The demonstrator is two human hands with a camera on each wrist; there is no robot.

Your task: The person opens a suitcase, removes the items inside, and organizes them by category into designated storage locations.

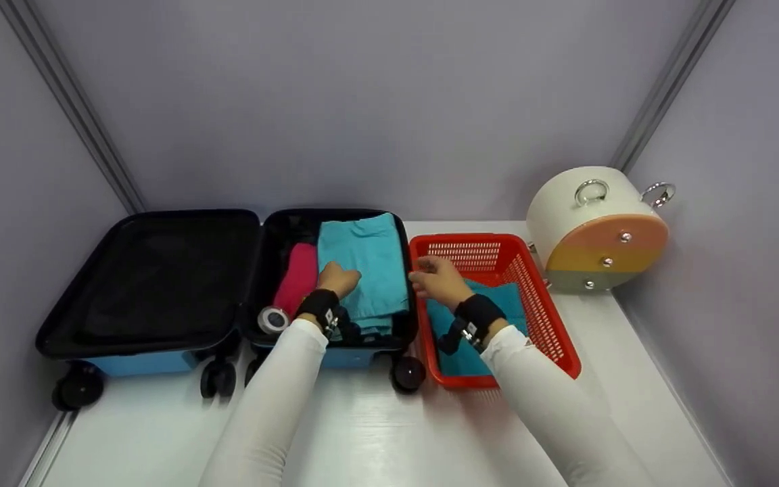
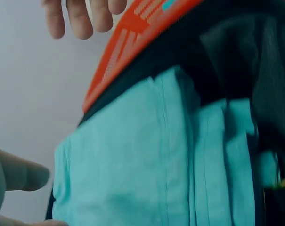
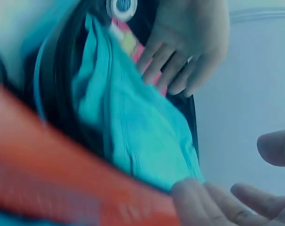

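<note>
Head view: an open suitcase is lying on the white floor, lid to the left, packed half to the right. A folded teal cloth is lying in the packed half, w/ a pink roll just left of it and a small round white item at the near left corner. The left hand is being rested on the cloth's left edge, fingers relaxed, nothing gripped. The right hand is being held over the left rim of the red basket, fingers loosely spread, empty; another teal cloth is lying in the basket.

Left wrist view: the teal cloth is filling the frame, thumb beside its left edge, not pinching.

Right wrist view: left-hand fingers are lying straight on the cloth. The round item's label is too blurred to be read.
</note>
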